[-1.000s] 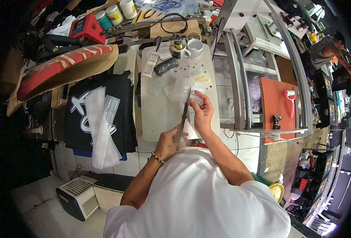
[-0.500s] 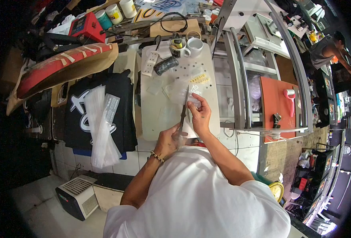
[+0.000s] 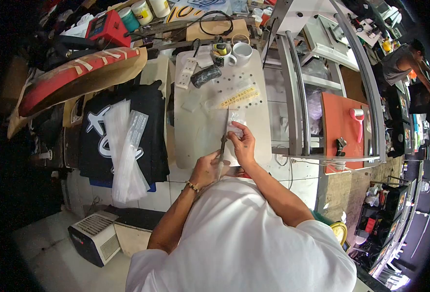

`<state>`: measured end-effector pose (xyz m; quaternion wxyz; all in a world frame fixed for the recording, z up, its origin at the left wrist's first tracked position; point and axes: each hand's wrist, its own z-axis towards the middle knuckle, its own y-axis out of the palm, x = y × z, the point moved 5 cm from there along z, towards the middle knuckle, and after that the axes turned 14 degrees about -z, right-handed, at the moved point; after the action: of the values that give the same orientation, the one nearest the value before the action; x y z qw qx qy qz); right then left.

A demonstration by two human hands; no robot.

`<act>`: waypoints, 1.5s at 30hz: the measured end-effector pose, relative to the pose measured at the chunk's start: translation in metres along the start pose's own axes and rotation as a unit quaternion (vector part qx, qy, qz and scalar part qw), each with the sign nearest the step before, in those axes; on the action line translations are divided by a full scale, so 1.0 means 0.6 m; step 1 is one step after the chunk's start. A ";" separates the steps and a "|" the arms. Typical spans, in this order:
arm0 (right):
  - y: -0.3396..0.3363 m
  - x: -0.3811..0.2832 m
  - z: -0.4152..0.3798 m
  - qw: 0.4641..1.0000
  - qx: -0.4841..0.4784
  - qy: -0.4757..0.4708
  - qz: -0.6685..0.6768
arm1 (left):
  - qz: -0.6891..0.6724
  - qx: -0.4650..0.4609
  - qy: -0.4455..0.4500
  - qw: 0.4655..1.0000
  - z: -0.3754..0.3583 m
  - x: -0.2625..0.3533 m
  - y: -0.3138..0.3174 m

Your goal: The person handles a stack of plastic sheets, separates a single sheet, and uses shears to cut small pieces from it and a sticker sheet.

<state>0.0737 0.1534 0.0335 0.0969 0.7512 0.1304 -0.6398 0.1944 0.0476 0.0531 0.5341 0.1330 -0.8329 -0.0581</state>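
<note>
My left hand (image 3: 206,169) is closed around the handle of dark scissors (image 3: 223,138), whose blades point away from me over the pale board (image 3: 190,141). A small clear film with white print (image 3: 236,117) is pinched between the fingers of my right hand (image 3: 244,146), close against the right side of the blades. Just beyond lie clear strips with yellow "CHIROPRACTIC" lettering (image 3: 239,99). Farther back on the board are a white mug (image 3: 241,54), a second mug holding a yellow item (image 3: 220,56), a black wrapped bundle (image 3: 206,76) and a white power strip (image 3: 186,73).
Black printed shirts (image 3: 152,146) lie left of the board, with long translucent film strips (image 3: 119,160) on top. A metal frame (image 3: 297,92) stands to the right, beside an orange board (image 3: 336,112) with a pink roller (image 3: 357,124). Another person (image 3: 402,65) is at far right.
The scissors and film have shifted slightly toward me and left. Less film shows left of the blades, and the yellow lettering beyond is more visible. Both hands keep their hold.
</note>
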 end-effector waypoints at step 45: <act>-0.119 0.136 -0.053 0.967 -0.060 0.217 0.116 | 0.575 0.313 0.067 0.753 0.103 0.040 -0.186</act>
<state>0.0924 0.2370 -0.0402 0.1850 0.8746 0.0988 -0.4372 0.1470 -0.0691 0.0214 0.4495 -0.2081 -0.6863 0.5326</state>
